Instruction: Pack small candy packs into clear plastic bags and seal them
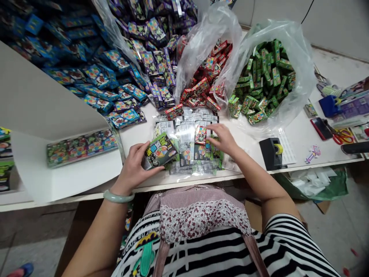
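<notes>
My left hand (133, 165) grips a flat black-and-green printed packet (161, 151), thumb along its lower edge and fingers at its left side. My right hand (224, 139) is at the right edge of a small red box (201, 135), thumb and forefinger pinching it. Beneath both hands lie several clear plastic sleeves with black-and-green printed cards (185, 151), overlapping on the white table. Another small red box (174, 111) rests just behind the sleeves.
Heaps of small blue boxes (98, 75), purple boxes (157, 63), red boxes (201, 86) and green boxes (266, 73) fill the back, partly in clear bags. A white carton (83, 173) holds a wrapped row at left. A tape dispenser (271, 154), phone (321, 129) and scissors (343, 136) lie right.
</notes>
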Demonstrator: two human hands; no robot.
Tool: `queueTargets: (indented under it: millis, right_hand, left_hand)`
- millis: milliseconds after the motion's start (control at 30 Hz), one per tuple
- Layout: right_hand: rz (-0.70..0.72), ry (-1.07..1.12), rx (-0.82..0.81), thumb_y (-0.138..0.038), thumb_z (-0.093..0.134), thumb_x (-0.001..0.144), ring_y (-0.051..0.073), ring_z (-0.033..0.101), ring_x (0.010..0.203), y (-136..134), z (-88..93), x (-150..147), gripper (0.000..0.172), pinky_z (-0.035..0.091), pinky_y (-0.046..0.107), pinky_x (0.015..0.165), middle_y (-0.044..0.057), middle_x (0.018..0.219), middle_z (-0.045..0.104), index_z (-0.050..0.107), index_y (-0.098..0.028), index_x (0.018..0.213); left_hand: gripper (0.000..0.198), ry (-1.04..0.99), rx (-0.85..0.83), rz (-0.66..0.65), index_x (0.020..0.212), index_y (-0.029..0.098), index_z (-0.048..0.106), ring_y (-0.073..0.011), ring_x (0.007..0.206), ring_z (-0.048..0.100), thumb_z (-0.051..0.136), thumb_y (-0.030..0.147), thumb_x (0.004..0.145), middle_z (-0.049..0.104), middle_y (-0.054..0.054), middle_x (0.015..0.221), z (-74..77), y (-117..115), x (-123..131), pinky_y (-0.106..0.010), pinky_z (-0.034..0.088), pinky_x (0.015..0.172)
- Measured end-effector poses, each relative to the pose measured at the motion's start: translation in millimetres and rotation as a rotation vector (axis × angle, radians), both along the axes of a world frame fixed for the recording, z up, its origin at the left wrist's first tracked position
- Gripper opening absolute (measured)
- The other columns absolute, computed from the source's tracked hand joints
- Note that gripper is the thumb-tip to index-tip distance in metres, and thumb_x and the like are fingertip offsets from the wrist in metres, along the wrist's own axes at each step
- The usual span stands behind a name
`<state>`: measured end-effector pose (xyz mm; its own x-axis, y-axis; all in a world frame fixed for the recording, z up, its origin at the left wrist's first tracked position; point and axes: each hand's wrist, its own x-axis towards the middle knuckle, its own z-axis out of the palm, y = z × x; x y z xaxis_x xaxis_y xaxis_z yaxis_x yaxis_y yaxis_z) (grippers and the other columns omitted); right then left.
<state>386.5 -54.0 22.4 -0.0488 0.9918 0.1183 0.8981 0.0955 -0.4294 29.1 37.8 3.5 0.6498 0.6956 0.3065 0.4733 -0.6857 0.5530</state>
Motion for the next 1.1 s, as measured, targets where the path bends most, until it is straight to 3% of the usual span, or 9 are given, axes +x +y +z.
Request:
queueTargets:
  millis: [100,167,300,433,633,800,933,1000,1100]
  right_hand:
    - [-0.001,-0.064,-0.129,-0.050,0.079,0.074,0.040,0.029,0.147,17.0,6.1,10.4,0.081,0.029,0.059,0.114,0.016,0.158,0.039,0.050,-0.022,0.144]
    - [0.047,-0.117,-0.214,-0.049,0.084,0.067,0.042,0.030,0.146,26.1,4.9,7.8,0.089,0.028,0.061,0.113,0.017,0.158,0.039,0.051,-0.023,0.145]
    - [0.031,-0.041,-0.093,-0.036,0.076,0.075,0.034,0.051,0.130,23.5,4.6,-4.4,0.066,0.037,0.051,0.110,0.017,0.141,0.057,0.058,-0.019,0.136]
    - [0.056,0.067,0.181,-0.039,0.069,0.079,0.033,0.045,0.135,4.0,31.1,-15.7,0.066,0.034,0.052,0.114,0.011,0.147,0.051,0.052,-0.026,0.142]
    - [0.296,-0.135,-0.018,-0.034,0.076,0.077,0.038,0.045,0.131,-7.1,69.0,-39.5,0.064,0.038,0.059,0.108,0.011,0.148,0.051,0.056,-0.028,0.138]
    - [0.455,-0.058,-0.091,-0.036,0.079,0.077,0.035,0.046,0.133,-3.6,58.5,-46.8,0.066,0.042,0.057,0.108,0.013,0.149,0.048,0.053,-0.028,0.137]
    - [0.306,0.092,-0.036,-0.051,0.081,0.074,0.034,0.047,0.134,-3.6,47.9,-55.4,0.076,0.043,0.053,0.109,0.014,0.144,0.051,0.048,-0.028,0.139]
    - [0.218,0.102,0.009,-0.052,0.074,0.081,0.034,0.049,0.131,-6.6,45.8,-63.4,0.064,0.040,0.057,0.110,0.013,0.133,0.061,0.052,-0.028,0.136]
    - [0.265,0.100,0.019,-0.043,0.059,0.094,0.033,0.050,0.133,-7.0,45.4,-74.2,0.041,0.033,0.061,0.113,0.010,0.126,0.068,0.057,-0.029,0.132]
  left_hand:
    - [0.090,0.010,-0.024,-0.029,0.151,0.027,0.037,-0.0343,0.122,0.055,0.073,0.061,0.076,0.050,-0.012,0.127,0.2,-1.2,5.6,-0.055,0.048,0.108]
    - [0.090,0.025,-0.047,-0.047,0.150,0.026,0.038,-0.0330,0.123,0.054,0.073,0.062,0.075,0.049,-0.011,0.128,0.5,-1.9,10.3,-0.053,0.048,0.109]
    - [0.089,0.039,-0.051,-0.044,0.150,0.025,0.037,-0.0314,0.123,0.053,0.072,0.061,0.076,0.048,-0.011,0.129,2.1,-3.0,11.4,-0.049,0.047,0.109]
    - [0.090,0.050,-0.057,-0.075,0.150,0.024,0.036,-0.0315,0.123,0.053,0.073,0.060,0.076,0.048,-0.011,0.130,6.4,-1.9,10.8,-0.050,0.047,0.109]
    - [0.096,0.067,-0.036,-0.161,0.151,0.023,0.034,-0.0345,0.125,0.051,0.077,0.057,0.072,0.047,-0.014,0.133,12.4,1.2,21.4,-0.054,0.045,0.109]
    - [0.096,0.111,-0.018,-0.232,0.152,0.023,0.032,-0.0357,0.126,0.051,0.077,0.056,0.074,0.048,-0.016,0.135,10.5,-6.7,25.0,-0.055,0.044,0.109]
    - [0.097,0.065,-0.046,-0.179,0.153,0.024,0.030,-0.0351,0.126,0.051,0.076,0.056,0.075,0.047,-0.015,0.134,6.1,-10.1,24.1,-0.054,0.046,0.107]
    - [0.096,0.028,-0.041,-0.135,0.153,0.024,0.029,-0.0342,0.125,0.051,0.075,0.057,0.075,0.046,-0.015,0.133,4.8,-9.5,22.8,-0.054,0.047,0.107]
    - [0.095,-0.018,-0.051,-0.129,0.152,0.024,0.032,-0.0331,0.124,0.051,0.076,0.058,0.074,0.047,-0.014,0.131,3.9,-8.3,21.8,-0.053,0.047,0.108]
